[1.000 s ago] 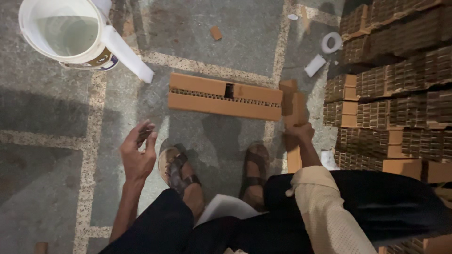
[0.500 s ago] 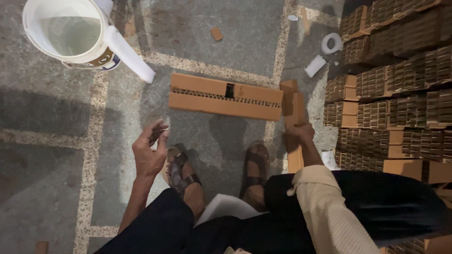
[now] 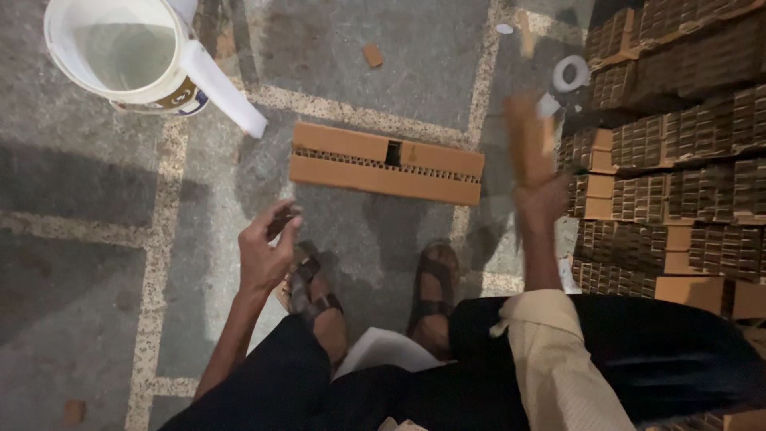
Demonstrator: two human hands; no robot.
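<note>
My right hand (image 3: 541,199) is raised at about 2 o'clock from my feet, gripping a flat piece of brown cardboard (image 3: 528,137) by its lower end. The piece stands nearly upright and is motion-blurred, so its edges are hard to read. The fingers are wrapped round it, clamped.

My left hand (image 3: 263,251) hovers at 10 o'clock from my left sandal (image 3: 311,291). The fingers are curled together round a small dark object (image 3: 283,219); what it is, I cannot tell.

A long corrugated cardboard strip (image 3: 386,162) lies flat on the stone floor (image 3: 96,239) at 12 o'clock, with a toothed seam down its length and a small dark notch near the middle. It is apart from both hands.

Handling judgement — the held cardboard looks light and fairly stiff, but corrugated board creases if bent across the flutes. A grip low on one end lets the free end wag; a hold nearer the middle, thumb on one face and fingers on the other, would steady it. Surface dry and matte, so slip seems unlikely.

Surroundings — white bucket (image 3: 120,52) with a white handle at 10 o'clock, roll of tape (image 3: 571,73) at 1 o'clock, stacked cardboard pieces (image 3: 678,160) filling the right side from 1 to 4 o'clock.
</note>
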